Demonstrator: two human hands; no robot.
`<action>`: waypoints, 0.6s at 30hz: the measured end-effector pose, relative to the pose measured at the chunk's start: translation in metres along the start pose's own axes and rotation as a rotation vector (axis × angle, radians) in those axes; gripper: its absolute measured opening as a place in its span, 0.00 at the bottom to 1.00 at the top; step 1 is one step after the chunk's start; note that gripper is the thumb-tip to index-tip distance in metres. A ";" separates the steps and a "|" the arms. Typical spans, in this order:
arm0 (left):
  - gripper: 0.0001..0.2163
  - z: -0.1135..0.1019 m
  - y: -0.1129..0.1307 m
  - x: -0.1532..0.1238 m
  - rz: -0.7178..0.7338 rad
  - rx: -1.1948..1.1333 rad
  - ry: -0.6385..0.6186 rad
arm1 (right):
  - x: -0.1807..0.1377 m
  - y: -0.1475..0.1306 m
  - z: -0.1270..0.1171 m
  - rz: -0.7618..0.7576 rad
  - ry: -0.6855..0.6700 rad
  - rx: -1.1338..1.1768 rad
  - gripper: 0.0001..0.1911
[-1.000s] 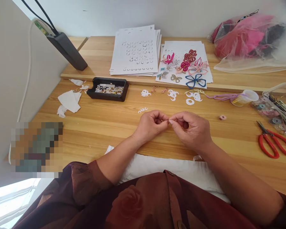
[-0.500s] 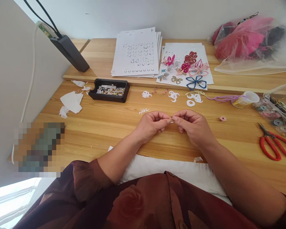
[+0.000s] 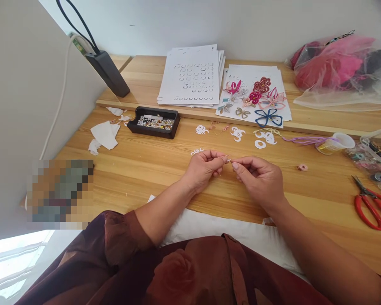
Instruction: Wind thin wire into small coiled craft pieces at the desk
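Observation:
My left hand point(image 3: 205, 169) is closed in a pinch, with a small white paper piece point(image 3: 228, 160) at its fingertips. A fine thread end point(image 3: 220, 173) pokes out below those fingers. Just to the right, my right hand point(image 3: 260, 180) has thumb and forefinger pressed together close to the white piece. What lies between them is tiny; it looks like thread. A thin thread leads from behind this hand to a small pink spool point(image 3: 302, 168). Small white paper crescents point(image 3: 197, 151) lie behind my left hand, partly covered by it.
Behind the hands lie white paper cutouts point(image 3: 238, 134), a black bead tray point(image 3: 153, 123), and sheets point(image 3: 190, 76) with finished flowers point(image 3: 261, 84) beside them. Red-handled scissors point(image 3: 370, 207) and a plastic cup point(image 3: 335, 144) are at right; paper scraps point(image 3: 105, 134) at left.
My fingertips have parted slightly, the right hand moving a little right of the white piece. The whole view has shifted, so the table's things appear farther right and lower.

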State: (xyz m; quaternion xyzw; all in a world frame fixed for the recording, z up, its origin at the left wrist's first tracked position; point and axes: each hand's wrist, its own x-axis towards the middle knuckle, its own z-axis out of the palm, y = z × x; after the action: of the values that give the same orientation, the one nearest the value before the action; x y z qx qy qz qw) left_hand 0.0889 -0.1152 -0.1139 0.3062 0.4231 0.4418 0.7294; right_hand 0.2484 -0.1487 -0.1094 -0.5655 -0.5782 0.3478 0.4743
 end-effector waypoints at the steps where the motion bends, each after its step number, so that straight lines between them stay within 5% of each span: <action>1: 0.16 0.000 0.000 0.000 0.007 -0.003 0.008 | -0.001 0.000 0.001 -0.019 0.014 -0.023 0.05; 18: 0.07 -0.002 -0.005 0.001 0.243 0.352 0.064 | -0.006 -0.003 -0.001 -0.341 0.048 -0.411 0.06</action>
State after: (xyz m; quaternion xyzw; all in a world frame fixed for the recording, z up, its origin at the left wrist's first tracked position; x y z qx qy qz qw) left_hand 0.0893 -0.1168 -0.1195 0.4637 0.4765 0.4553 0.5922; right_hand 0.2479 -0.1548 -0.1074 -0.5527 -0.7121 0.1246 0.4147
